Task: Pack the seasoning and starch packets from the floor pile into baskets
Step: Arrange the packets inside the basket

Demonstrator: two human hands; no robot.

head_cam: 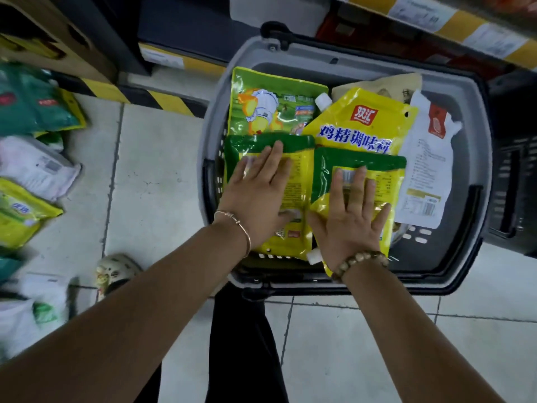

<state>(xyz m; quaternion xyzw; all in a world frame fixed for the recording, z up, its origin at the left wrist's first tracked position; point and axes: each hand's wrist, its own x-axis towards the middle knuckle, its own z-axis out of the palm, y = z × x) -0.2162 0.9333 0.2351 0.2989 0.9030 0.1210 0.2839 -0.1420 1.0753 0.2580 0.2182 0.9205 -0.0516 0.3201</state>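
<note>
Shop aisle, pale tile floor (151,175). The grey basket (290,53) sits upper middle of the frame, pretty full. Both hands are flat with fingers straight and spread, gripping nothing. The left hand (258,193) presses the left packet (296,181) by the basket's left wall, and the right hand (348,216) presses the right packet (386,175) just beside it. A yellow pouch (357,123) and a white packet (427,170) lie past them. There's bare basket bottom at lower right. The pile (29,175) hugs the frame's left edge, with open tile between it and the basket.
</note>
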